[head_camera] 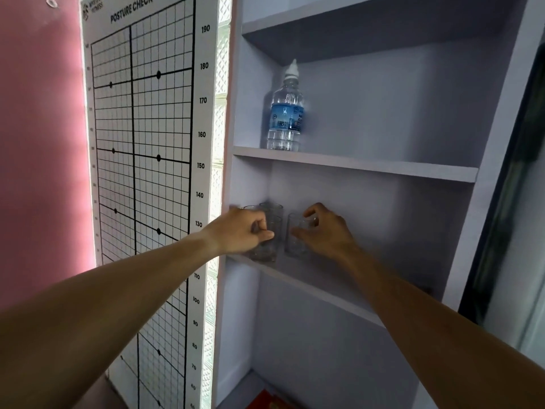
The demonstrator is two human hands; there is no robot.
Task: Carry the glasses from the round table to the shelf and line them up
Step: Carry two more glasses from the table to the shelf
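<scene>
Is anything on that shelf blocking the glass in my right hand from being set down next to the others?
Nothing visible does. The right hand holds its glass at the shelf board, just right of the glass the left hand grips. The water bottle stands one shelf up.

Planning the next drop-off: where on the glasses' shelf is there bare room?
Free: the shelf board right of the right hand, out to the right side wall. Also the upper shelf right of the water bottle. Crowded: the left end, where the left hand grips one glass, another glass stands behind, and the right hand holds a third glass.
</scene>
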